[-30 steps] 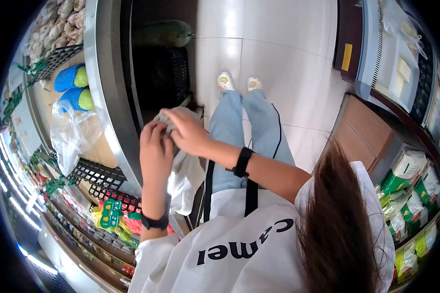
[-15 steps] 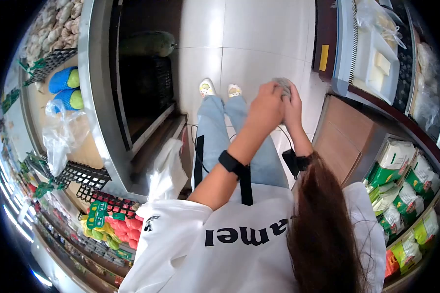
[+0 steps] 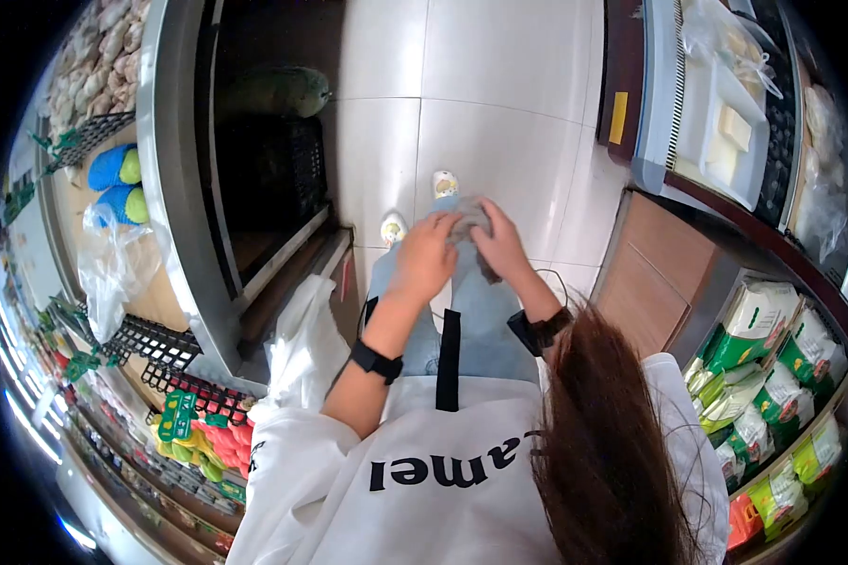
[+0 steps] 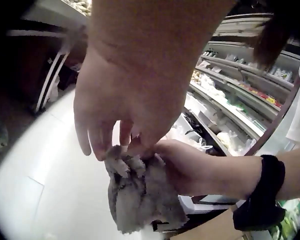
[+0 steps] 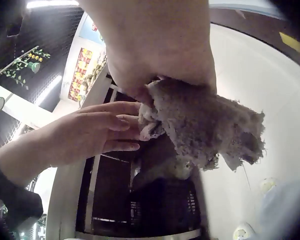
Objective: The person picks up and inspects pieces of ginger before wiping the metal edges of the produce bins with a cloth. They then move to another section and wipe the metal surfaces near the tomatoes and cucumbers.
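A crumpled, frayed grey cloth (image 3: 466, 222) is between my two hands, over the legs in the head view. My right hand (image 3: 501, 247) grips it, and much of it hangs out below that hand as a ragged bundle (image 5: 205, 125) in the right wrist view. My left hand (image 3: 426, 256) comes in from the other side. Its fingertips pinch the cloth's near edge, while its other fingers (image 4: 85, 130) extend loosely beside the cloth (image 4: 142, 197) in the left wrist view. The right palm is hidden behind the cloth.
A metal-edged produce counter (image 3: 174, 188) runs along the left, with a dark lower shelf holding a large green melon (image 3: 278, 91). White plastic bags (image 3: 301, 330) hang at its corner. On the right stand a cardboard box (image 3: 655, 264), green-and-white packets (image 3: 749, 325) and a white tray (image 3: 693, 155).
Both hands carried the cloth from beside the left counter across to the right, then back toward the middle and lower. They have moved slightly apart. The feet have shifted.
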{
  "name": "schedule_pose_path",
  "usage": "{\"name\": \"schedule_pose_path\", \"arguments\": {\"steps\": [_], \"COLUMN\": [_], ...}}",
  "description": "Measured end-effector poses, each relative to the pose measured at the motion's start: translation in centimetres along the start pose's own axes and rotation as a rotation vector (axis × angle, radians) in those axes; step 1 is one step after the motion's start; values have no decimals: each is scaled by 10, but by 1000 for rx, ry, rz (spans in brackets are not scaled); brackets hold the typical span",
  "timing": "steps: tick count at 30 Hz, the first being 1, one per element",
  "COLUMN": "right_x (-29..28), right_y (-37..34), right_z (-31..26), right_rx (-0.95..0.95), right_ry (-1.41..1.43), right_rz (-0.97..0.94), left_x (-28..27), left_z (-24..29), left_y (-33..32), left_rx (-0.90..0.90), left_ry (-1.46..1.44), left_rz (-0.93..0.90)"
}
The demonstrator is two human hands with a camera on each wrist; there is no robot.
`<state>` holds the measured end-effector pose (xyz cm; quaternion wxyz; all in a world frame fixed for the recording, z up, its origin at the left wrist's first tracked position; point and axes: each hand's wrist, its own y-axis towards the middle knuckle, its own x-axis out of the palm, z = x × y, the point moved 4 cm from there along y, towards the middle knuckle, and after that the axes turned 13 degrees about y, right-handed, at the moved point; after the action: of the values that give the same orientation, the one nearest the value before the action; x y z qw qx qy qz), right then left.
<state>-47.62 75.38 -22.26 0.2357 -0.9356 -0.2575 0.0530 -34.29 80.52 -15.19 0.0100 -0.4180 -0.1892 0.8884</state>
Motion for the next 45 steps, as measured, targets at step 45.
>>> {"name": "schedule_pose_path", "arguments": {"steps": [45], "right_x": [323], "right_y": [-107], "right_z": [-74], "right_rx": [-495], "right_ry": [241], "right_rz": [-269], "left_x": [-148], "left_z": [-115], "left_y": [-243], "left_rx": [-290], "left_ry": [432], "left_rz": [752]}}
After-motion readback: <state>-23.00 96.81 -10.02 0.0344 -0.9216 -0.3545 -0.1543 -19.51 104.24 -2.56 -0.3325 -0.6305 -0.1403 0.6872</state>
